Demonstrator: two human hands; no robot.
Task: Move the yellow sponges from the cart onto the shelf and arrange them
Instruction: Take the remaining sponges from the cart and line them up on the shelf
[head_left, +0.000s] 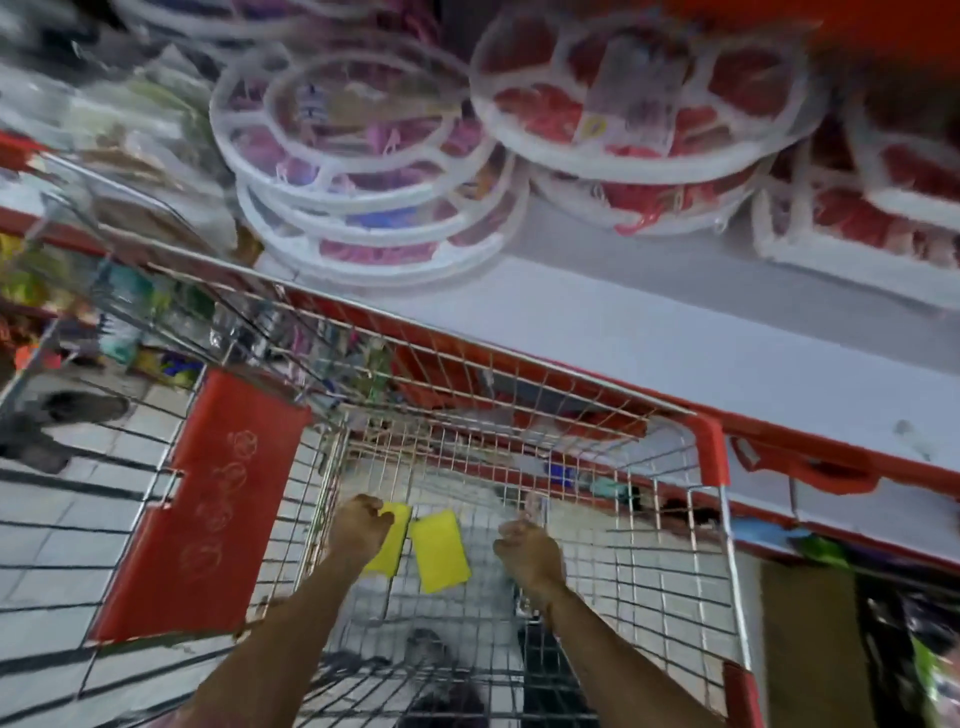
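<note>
Two yellow sponges lie on the bottom of the wire cart (519, 415). My left hand (358, 530) reaches down into the cart and its fingers curl over the top edge of the left sponge (387, 545). The right sponge (440, 551) lies flat just beside it, untouched. My right hand (527, 551) hovers to the right of that sponge with fingers bent and nothing visibly in it. The white shelf (649, 332) with a red front edge runs along the far side of the cart.
Stacks of round white trays (363, 156) with red and pink contents stand on the shelf, with more at the right (639, 88). A red flap (208, 499) hangs on the cart's left side. Lower shelves with goods sit at the right (831, 551).
</note>
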